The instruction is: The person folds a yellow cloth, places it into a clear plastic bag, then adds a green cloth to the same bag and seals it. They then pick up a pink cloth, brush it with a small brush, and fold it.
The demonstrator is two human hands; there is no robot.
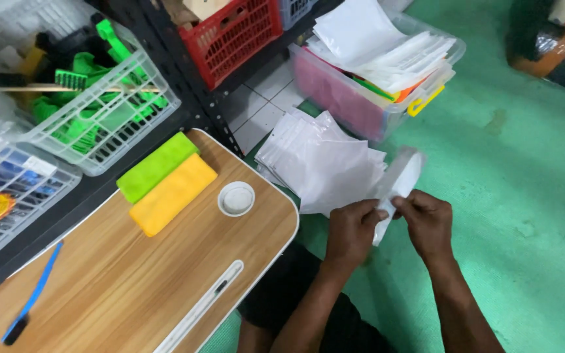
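Observation:
Both my hands hold one small white plastic pouch (398,183) over the green floor, to the right of a wooden lap table. My left hand (353,230) pinches its lower edge from the left. My right hand (426,222) pinches the same edge from the right. The pouch stands up and tilts to the right above my fingers. A loose pile of similar white pouches (318,160) lies on the floor just behind my left hand.
The wooden lap table (132,274) carries a green cloth (156,166), a yellow cloth (172,193), a white round cap (236,198) and a blue tool (33,294). A clear bin of white bags (377,62), white baskets (93,117) and a red crate (233,36) stand behind.

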